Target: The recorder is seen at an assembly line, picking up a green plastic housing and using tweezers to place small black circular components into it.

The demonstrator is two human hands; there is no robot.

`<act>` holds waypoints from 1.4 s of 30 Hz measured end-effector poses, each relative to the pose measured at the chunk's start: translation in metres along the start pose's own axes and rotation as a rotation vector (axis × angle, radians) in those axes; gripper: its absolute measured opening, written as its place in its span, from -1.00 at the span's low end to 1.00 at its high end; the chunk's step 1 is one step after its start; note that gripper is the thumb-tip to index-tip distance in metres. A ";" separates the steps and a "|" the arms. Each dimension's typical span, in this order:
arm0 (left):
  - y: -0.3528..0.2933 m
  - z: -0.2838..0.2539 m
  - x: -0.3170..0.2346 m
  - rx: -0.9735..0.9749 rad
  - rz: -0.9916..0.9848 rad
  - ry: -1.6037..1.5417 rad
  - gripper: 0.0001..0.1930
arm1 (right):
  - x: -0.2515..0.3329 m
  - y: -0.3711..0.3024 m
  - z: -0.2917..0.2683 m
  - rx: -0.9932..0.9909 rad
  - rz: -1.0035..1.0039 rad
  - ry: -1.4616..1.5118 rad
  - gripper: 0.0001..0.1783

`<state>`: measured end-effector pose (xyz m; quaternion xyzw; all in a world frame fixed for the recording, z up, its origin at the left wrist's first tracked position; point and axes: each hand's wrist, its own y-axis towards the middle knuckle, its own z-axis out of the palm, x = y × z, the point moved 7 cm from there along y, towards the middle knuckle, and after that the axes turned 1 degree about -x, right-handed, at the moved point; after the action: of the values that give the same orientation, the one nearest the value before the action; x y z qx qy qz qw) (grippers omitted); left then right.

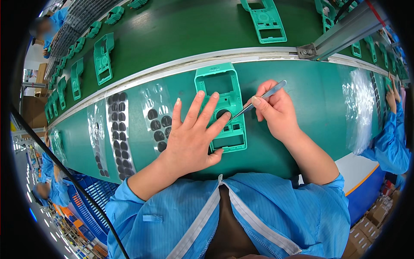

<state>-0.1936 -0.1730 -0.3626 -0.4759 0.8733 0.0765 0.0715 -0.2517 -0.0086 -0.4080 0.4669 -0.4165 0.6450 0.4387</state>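
Observation:
A teal plastic housing (236, 98) with rectangular openings lies on the green bench in front of me. Near its middle sits a black round piece (221, 113) in a circular recess, partly covered by a fingertip. My left hand (187, 139) is spread over the housing's left side, its index finger pressing on the black piece and its thumb at the lower edge. In my right hand (278, 113) is a pair of metal tweezers (265, 95), pinched between thumb and fingers. Their tips touch or nearly touch the right rim of the black piece; I cannot tell which.
Left of the housing lie sheets of black round stickers (115, 129) and a partly used sheet (152, 113). Beyond a metal rail, a dark green belt (185, 30) carries more teal housings (103, 58). A metal post (345, 36) and clear film (359, 110) stand right, near a co-worker's sleeve (390, 140).

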 end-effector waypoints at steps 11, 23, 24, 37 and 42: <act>0.000 -0.005 -0.002 -0.012 -0.051 0.021 -0.20 | -0.001 0.001 0.000 0.019 0.007 -0.015 -0.84; -0.011 -0.007 -0.010 -0.022 -0.081 0.130 -0.28 | 0.001 0.000 0.000 0.018 -0.020 -0.042 -0.86; -0.012 -0.006 -0.011 -0.012 -0.075 0.130 -0.31 | 0.001 0.000 0.000 0.020 -0.023 -0.041 -0.86; -0.007 0.000 -0.006 0.027 -0.018 -0.042 -0.24 | -0.009 -0.016 -0.015 0.025 0.265 -0.250 -0.79; -0.011 0.003 -0.003 0.028 0.040 -0.103 -0.32 | 0.005 -0.027 0.026 0.193 0.113 -0.967 -0.67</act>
<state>-0.1829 -0.1761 -0.3656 -0.4529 0.8787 0.0900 0.1212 -0.2208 -0.0256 -0.3937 0.7278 -0.5355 0.4129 0.1144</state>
